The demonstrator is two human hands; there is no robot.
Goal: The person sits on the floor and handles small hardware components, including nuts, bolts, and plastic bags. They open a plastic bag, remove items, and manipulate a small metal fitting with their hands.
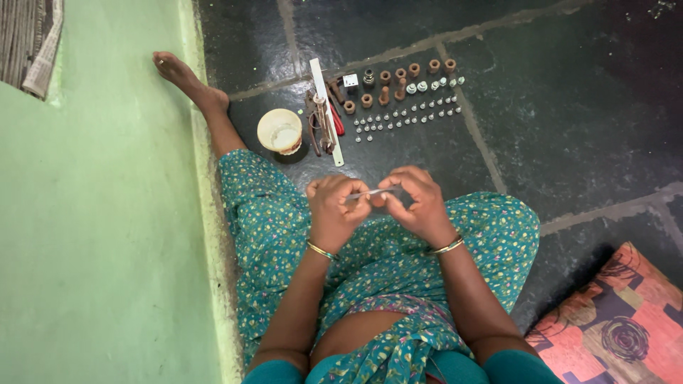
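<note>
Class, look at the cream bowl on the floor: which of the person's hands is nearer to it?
Left. The left hand is just below and right of the cream bowl; the right hand lies further right, past the thin rod both pinch.

Glossy dark stone floor (569,107), metal bangles (321,250)

You sit on a dark stone-slab floor (583,107) with pale joints. A green-painted wall (99,227) runs along your left. A patterned red and orange cushion (612,327) lies lower right; top left, perhaps a woven mat (28,43).
</note>
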